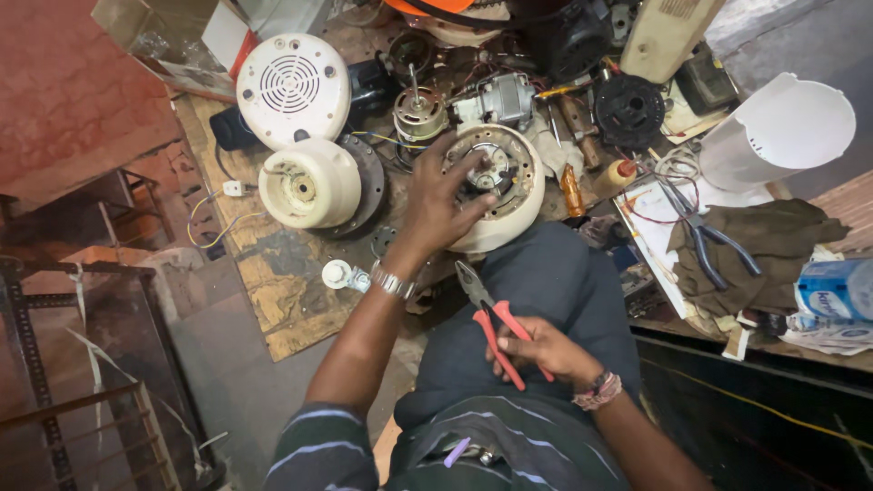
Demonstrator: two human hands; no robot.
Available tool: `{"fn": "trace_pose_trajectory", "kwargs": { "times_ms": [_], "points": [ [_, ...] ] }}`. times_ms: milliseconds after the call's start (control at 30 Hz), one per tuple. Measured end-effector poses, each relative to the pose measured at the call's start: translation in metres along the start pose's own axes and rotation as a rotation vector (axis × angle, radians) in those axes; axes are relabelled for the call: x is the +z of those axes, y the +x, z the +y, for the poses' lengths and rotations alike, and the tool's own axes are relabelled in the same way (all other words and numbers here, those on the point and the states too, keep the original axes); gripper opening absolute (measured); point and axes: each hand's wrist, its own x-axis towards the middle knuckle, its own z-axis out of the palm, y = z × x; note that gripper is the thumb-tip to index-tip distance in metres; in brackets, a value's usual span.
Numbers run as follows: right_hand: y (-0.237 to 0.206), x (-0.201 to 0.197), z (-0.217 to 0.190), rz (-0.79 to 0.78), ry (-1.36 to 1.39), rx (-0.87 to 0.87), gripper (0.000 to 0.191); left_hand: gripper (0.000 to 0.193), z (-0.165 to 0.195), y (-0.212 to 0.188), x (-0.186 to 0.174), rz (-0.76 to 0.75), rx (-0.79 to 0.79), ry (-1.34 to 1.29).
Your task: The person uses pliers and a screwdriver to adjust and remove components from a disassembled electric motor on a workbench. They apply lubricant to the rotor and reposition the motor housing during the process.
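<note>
My left hand is spread over the open motor housing, which rests against my knee; the fingers are splayed and reaching into its middle, pressing on the parts there rather than closed around anything. My right hand lies on my lap just below the housing, curled around the red handles of the pliers, their jaws a little apart and pointing up toward the housing. I judge I am steadying and feeling out the inside of the motor. Next, I think, the pliers must come up into the housing, with the left hand keeping it from turning. A cream cover lies left of it.
</note>
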Motion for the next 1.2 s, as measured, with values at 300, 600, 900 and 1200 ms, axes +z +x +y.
{"fn": "trace_pose_trajectory", "kwargs": {
  "times_ms": [300,600,900,1200],
  "points": [
    [-0.004,0.015,-0.003,0.079,-0.107,-0.098,0.027,0.091,0.01,-0.029,-0.008,0.173,-0.103,0.4],
    [-0.074,-0.035,-0.028,0.99,-0.469,-0.181,0.038,0.082,0.001,-0.079,-0.011,0.104,-0.507,-0.217],
    [-0.169,-0.14,-0.064,1.421,-1.419,0.131,0.067,0.06,0.007,-0.069,-0.008,0.159,-0.044,-0.009],
    [-0.144,-0.141,-0.045,1.547,-1.697,-0.068,0.053,0.068,0.001,-0.073,0.007,0.184,-0.01,0.076]
  ]
}}
